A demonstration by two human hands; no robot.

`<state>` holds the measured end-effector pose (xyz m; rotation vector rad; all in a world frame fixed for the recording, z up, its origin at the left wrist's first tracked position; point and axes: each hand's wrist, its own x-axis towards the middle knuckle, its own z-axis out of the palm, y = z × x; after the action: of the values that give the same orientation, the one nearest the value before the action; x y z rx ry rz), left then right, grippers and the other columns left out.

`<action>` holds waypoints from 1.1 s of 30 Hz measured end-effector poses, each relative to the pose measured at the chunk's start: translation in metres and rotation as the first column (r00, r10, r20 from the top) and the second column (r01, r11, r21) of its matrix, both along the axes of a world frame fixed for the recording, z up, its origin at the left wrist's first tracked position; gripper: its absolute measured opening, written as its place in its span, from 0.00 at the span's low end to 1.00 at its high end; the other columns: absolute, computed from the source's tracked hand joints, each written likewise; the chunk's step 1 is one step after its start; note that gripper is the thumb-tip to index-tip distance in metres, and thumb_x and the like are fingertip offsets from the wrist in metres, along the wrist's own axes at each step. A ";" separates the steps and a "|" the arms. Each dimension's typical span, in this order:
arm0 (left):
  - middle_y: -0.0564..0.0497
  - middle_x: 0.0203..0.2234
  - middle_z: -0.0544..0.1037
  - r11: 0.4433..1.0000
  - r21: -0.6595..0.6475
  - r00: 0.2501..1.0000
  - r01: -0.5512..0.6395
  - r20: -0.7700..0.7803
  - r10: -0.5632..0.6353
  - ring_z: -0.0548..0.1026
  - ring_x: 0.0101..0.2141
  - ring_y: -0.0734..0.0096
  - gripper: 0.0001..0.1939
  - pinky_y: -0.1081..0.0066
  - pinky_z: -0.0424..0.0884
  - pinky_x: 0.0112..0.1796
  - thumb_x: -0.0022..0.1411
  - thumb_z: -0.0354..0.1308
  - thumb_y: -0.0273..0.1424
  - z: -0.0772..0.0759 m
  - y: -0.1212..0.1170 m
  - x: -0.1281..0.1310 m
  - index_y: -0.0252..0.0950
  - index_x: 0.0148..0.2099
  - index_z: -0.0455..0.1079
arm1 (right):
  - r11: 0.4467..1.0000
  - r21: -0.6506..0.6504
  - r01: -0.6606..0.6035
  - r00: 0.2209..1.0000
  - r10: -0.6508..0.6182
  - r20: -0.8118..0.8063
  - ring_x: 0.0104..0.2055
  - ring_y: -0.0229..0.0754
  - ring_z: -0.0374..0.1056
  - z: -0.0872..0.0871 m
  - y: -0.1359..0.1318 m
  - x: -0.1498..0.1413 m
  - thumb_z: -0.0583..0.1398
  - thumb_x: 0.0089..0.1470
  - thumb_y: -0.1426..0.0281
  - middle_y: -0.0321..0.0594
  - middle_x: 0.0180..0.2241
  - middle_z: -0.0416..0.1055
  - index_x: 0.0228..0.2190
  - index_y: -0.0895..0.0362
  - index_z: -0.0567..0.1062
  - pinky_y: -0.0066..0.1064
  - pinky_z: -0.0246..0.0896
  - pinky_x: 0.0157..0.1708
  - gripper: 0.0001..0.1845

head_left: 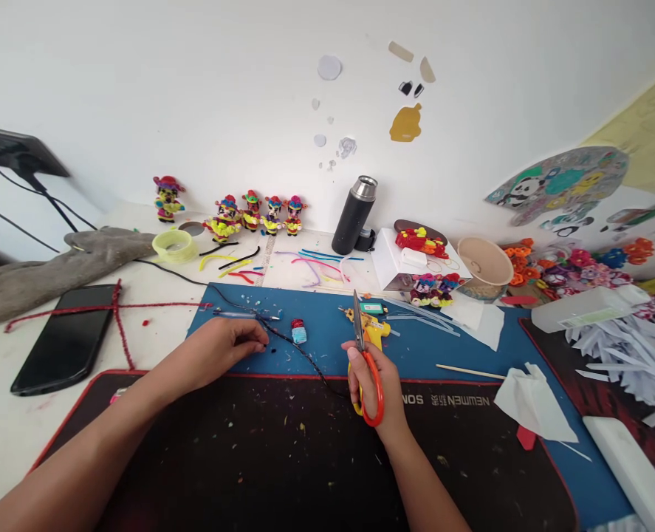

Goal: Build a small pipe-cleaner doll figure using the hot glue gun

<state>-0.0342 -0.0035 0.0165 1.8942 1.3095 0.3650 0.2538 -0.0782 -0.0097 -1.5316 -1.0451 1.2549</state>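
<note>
My right hand (379,377) is wrapped round a pair of scissors (374,395) with orange and yellow handles, the blades pointing up and away. Over the blue mat, my left hand (237,341) is closed, thumb and fingertips together; whatever they pinch, if anything, is too small to make out. Small dark bits (273,350) lie just beside those fingertips. To their right is a small wrapped piece (299,331), red on top and light blue below. A pen (247,315) lies behind my left hand. The yellow glue gun (376,329) sits behind the scissors, partly hidden by them.
A black cable crosses the blue mat (316,295). Fuzzy wire figures (224,219) and a black flask (354,214) stand by the wall. Coloured fuzzy strips (316,267) lie before them. A phone (64,340) is at left, a crumpled tissue (535,403) at right.
</note>
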 end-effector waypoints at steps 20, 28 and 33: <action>0.49 0.33 0.85 0.960 -0.048 0.900 -0.275 0.338 0.275 0.79 0.34 0.58 0.19 0.64 0.74 0.38 0.57 0.66 0.53 0.000 0.000 -0.002 0.42 0.36 0.80 | 0.978 -0.112 -0.175 0.974 0.189 0.128 0.13 0.33 0.55 0.001 0.017 -0.006 0.64 0.57 0.41 0.27 0.15 0.63 0.39 0.57 0.77 0.23 0.51 0.13 0.30; 0.50 0.28 0.82 0.939 -0.223 0.809 -0.260 0.480 0.338 0.73 0.27 0.67 0.23 0.68 0.71 0.31 0.55 0.69 0.54 0.007 0.002 -0.002 0.39 0.36 0.76 | 0.939 -0.040 -0.340 0.925 0.327 -0.193 0.14 0.36 0.62 0.015 0.015 -0.026 0.59 0.61 0.38 0.29 0.17 0.68 0.48 0.61 0.75 0.24 0.54 0.14 0.38; 0.49 0.29 0.83 0.924 -0.244 0.773 -0.295 0.508 0.380 0.73 0.27 0.67 0.24 0.68 0.69 0.30 0.55 0.69 0.55 0.007 0.004 -0.003 0.39 0.36 0.75 | 0.866 -0.003 -0.500 0.833 0.480 -0.277 0.18 0.40 0.72 0.013 0.017 -0.041 0.55 0.61 0.34 0.38 0.22 0.75 0.52 0.62 0.75 0.24 0.56 0.17 0.43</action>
<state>-0.0375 0.0004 0.0235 1.2730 1.2254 0.9004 0.2124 -0.0613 0.0032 -1.1292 -1.2657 1.8199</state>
